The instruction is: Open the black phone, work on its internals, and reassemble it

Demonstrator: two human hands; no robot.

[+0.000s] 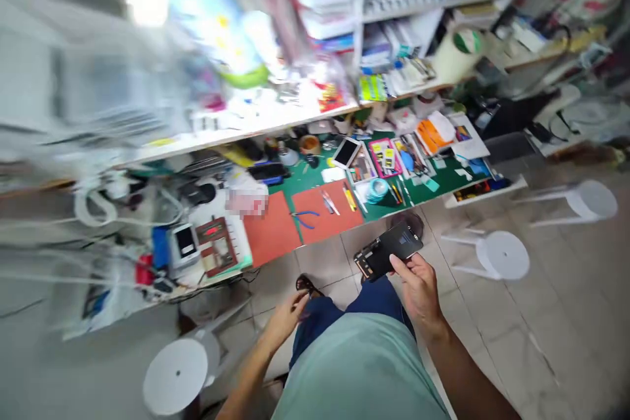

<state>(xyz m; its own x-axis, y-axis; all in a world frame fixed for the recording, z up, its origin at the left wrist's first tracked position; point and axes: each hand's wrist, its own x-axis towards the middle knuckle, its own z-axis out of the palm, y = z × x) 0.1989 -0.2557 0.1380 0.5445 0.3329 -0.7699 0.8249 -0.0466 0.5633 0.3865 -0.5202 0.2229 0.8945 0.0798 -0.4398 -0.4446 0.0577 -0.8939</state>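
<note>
My right hand [418, 285] grips a black phone screen assembly [388, 251] by its near right edge, thumb on top. The assembly's dark back faces up, with small metal-coloured parts at its left end. It is held in front of the bench, above the floor. My left hand [290, 315] hangs by my left thigh, fingers loosely bent and slightly apart, with nothing visible in it. Blue-handled pliers [307, 218] lie on a reddish-brown mat [327, 200] on the bench, beyond both hands. Tweezers [331, 202] rest on the same mat.
The green-topped bench [423, 190] carries a white-framed phone [346, 152], a turquoise roll [377, 189] and several small tools. A power supply unit [216, 246] stands at left. Round white stools [503, 254] are on both sides. Loaded shelves [403, 13] rise behind.
</note>
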